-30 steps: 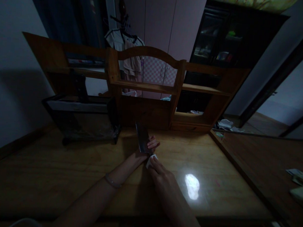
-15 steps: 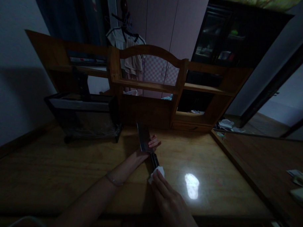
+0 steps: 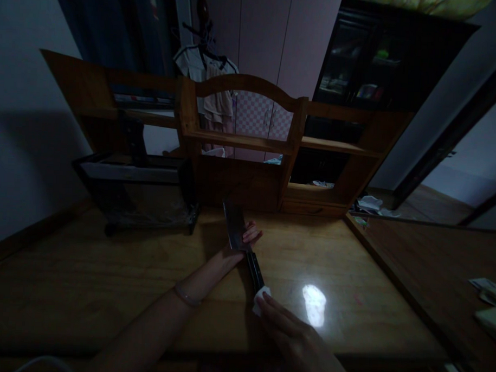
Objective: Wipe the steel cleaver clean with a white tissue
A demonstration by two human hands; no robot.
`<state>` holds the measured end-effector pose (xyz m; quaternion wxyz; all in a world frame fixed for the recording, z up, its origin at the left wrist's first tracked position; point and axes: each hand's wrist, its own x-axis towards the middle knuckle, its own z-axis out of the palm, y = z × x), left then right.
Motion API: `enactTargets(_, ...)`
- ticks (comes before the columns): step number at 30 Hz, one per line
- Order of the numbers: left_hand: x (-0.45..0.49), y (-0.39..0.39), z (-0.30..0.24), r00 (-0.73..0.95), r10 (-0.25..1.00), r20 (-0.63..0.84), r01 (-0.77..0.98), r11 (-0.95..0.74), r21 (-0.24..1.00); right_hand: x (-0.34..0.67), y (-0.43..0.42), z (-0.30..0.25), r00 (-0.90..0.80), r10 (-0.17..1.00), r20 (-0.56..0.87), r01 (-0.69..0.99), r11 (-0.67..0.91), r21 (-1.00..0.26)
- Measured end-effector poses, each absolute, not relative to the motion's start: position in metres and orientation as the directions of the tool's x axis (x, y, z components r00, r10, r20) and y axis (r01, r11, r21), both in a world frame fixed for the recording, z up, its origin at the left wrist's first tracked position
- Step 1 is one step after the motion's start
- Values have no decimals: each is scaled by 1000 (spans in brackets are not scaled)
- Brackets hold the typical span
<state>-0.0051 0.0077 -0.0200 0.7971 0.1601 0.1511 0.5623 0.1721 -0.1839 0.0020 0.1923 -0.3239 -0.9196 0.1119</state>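
A cleaver (image 3: pixel 235 226) is held above the desk, its broad blade pointing away from me and its black handle (image 3: pixel 255 270) toward me. My left hand (image 3: pixel 251 233) grips the blade near the handle from beneath; its fingertips show along the blade's right edge and the palm is hidden behind the steel. A bangle circles that wrist. With my right hand (image 3: pixel 281 323) I pinch a white tissue or cloth (image 3: pixel 261 300) against the butt end of the handle. The exact folds of the tissue are covered by my fingers.
A dark-framed knife holder (image 3: pixel 137 201) with a large black-handled knife (image 3: pixel 134 138) upright in it stands on the wooden desk (image 3: pixel 350 276) at left. The desk's shelf unit (image 3: pixel 241 142) rises behind. Papers (image 3: pixel 490 292) lie on a wooden surface at far right.
My right hand has slid the tissue down and to the right along the handle to its butt, baring more of the handle. The cleaver and left hand have hardly moved.
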Motion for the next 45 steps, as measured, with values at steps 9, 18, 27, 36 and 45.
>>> enactTargets(9,-8,3,-14,357,932,-58,-848,350,399,172,-172,8,-484,794,368,509,597,-620)
enactTargets(18,-5,9,-18,339,939,-52,-823,323,467,121,-137,-5,-323,900,293,548,430,-717)
enactTargets(27,-7,-2,-5,319,947,-28,-827,292,480,132,-156,-22,-358,883,302,555,462,-692)
enactTargets(36,1,-13,24,392,920,-19,-798,350,490,151,-185,-16,-446,854,267,539,494,-682)
enactTargets(45,3,-10,23,408,912,44,-778,322,539,134,-130,19,-242,801,548,522,584,-622)
